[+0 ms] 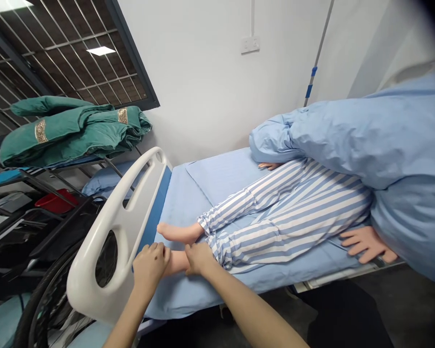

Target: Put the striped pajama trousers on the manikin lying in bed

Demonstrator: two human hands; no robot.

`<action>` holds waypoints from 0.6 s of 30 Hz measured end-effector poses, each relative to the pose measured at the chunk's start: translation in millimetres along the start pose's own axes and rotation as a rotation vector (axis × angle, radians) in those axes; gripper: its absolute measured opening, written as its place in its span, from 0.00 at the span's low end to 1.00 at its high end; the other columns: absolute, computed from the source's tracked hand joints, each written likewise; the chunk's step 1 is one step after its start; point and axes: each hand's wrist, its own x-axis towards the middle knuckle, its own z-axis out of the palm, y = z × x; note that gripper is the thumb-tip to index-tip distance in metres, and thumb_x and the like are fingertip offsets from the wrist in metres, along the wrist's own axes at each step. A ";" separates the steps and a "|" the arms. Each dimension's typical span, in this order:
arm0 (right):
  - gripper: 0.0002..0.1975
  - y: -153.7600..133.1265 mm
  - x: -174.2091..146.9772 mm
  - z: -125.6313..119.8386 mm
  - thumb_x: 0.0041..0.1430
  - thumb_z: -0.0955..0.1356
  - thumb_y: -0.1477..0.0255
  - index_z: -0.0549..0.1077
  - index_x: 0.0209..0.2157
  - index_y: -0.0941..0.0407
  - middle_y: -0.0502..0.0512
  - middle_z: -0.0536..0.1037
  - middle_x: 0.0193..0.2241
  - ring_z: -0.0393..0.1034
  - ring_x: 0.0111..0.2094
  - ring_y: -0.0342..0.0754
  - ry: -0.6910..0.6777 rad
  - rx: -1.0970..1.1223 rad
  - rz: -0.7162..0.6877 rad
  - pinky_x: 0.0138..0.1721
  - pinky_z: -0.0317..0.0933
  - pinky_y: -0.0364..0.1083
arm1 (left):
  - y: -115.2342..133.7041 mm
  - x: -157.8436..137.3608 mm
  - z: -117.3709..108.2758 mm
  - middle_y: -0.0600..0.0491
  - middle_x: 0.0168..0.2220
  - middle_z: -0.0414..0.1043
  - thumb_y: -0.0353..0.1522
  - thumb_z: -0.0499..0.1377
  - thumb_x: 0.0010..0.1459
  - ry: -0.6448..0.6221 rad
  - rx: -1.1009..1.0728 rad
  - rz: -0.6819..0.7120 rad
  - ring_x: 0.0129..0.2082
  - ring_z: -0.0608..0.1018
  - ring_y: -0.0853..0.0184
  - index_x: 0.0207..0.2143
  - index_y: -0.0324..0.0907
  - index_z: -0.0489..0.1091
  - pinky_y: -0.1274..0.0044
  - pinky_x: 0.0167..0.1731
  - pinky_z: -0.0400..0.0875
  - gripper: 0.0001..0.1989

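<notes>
our two forearms (pixel 248 307) are lying nearest the camera, stretching over one blue-sheeted bed (pixel 221 174). one light blue garment (pixel 348 125) is filling the right side; whose, we're not telling. two striped trouser legs (pixel 290 237) are lying along the sheet; we're guessing manikin limbs, likely weighty, stiff between joints. cloth is looking soft, bunching at the cuffs, probably sliding, so we're favouring bare ankle as the hold. near the white end board (pixel 83 285), two bare feet are showing: far foot (pixel 179 233), untouched, and near foot (pixel 177 262), smooth, maybe slippery, probably not fragile; we're rating ankle plus forefoot best. our right hand (pixel 200 258) is wrapping the near ankle at the cuff; our left hand (pixel 150 261) is gripping the toe end, hiding toes. counting other hands: two, one spread flat (pixel 369 244), one partly covered (pixel 270 166); owner we're not telling.
</notes>
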 end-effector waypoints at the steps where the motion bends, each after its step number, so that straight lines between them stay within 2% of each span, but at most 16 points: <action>1: 0.34 -0.4 0.1 0.7 0.34 0.70 0.55 0.63 0.42 0.59 0.66 0.72 0.38 0.68 0.39 0.59 -0.001 -0.011 0.012 0.38 0.61 0.54 | -0.3 -4.1 2.3 0.47 0.27 0.69 0.32 0.44 0.52 0.061 0.007 0.010 0.31 0.68 0.62 0.24 0.40 0.69 0.74 0.27 0.56 0.15; 3: 0.34 -1.0 0.7 2.9 0.34 0.69 0.55 0.63 0.43 0.59 0.66 0.72 0.38 0.68 0.39 0.59 0.004 -0.023 0.025 0.37 0.61 0.53 | -0.8 -10.9 6.7 0.48 0.26 0.68 0.32 0.44 0.53 0.147 0.020 0.030 0.30 0.67 0.62 0.23 0.41 0.68 0.74 0.27 0.55 0.14; 6: 0.36 -0.4 2.8 7.8 0.33 0.69 0.54 0.63 0.43 0.60 0.65 0.72 0.37 0.68 0.37 0.58 0.021 -0.027 0.024 0.35 0.62 0.53 | -1.3 -17.1 13.1 0.49 0.27 0.68 0.32 0.45 0.53 0.199 0.021 0.041 0.31 0.66 0.62 0.24 0.42 0.67 0.74 0.27 0.55 0.14; 10: 0.36 1.3 6.0 14.2 0.32 0.69 0.54 0.63 0.43 0.60 0.64 0.73 0.34 0.69 0.33 0.56 0.061 -0.040 0.006 0.31 0.62 0.52 | -2.7 -20.7 23.4 0.49 0.42 0.67 0.33 0.45 0.54 0.275 -0.029 0.004 0.35 0.67 0.63 0.32 0.41 0.68 0.75 0.29 0.57 0.13; 12: 0.36 1.8 6.6 16.0 0.32 0.69 0.54 0.63 0.42 0.60 0.64 0.73 0.34 0.69 0.32 0.56 0.070 -0.041 0.001 0.30 0.62 0.52 | -2.7 -21.3 27.4 0.48 0.46 0.65 0.33 0.44 0.55 0.305 -0.046 -0.022 0.36 0.68 0.63 0.38 0.40 0.67 0.76 0.30 0.59 0.15; 15: 0.36 2.1 6.2 16.8 0.32 0.69 0.54 0.63 0.42 0.60 0.64 0.73 0.34 0.69 0.32 0.57 0.077 -0.041 -0.002 0.30 0.62 0.52 | -1.1 -22.1 28.7 0.45 0.46 0.65 0.34 0.43 0.55 0.317 -0.070 -0.066 0.37 0.69 0.63 0.46 0.36 0.61 0.76 0.29 0.60 0.19; 18: 0.35 2.3 5.4 16.7 0.32 0.68 0.54 0.63 0.42 0.60 0.64 0.72 0.34 0.69 0.32 0.56 0.085 -0.048 -0.005 0.30 0.62 0.52 | -0.6 -24.4 25.2 0.45 0.43 0.67 0.36 0.42 0.55 0.253 -0.099 -0.185 0.29 0.72 0.65 0.50 0.37 0.58 0.76 0.23 0.58 0.21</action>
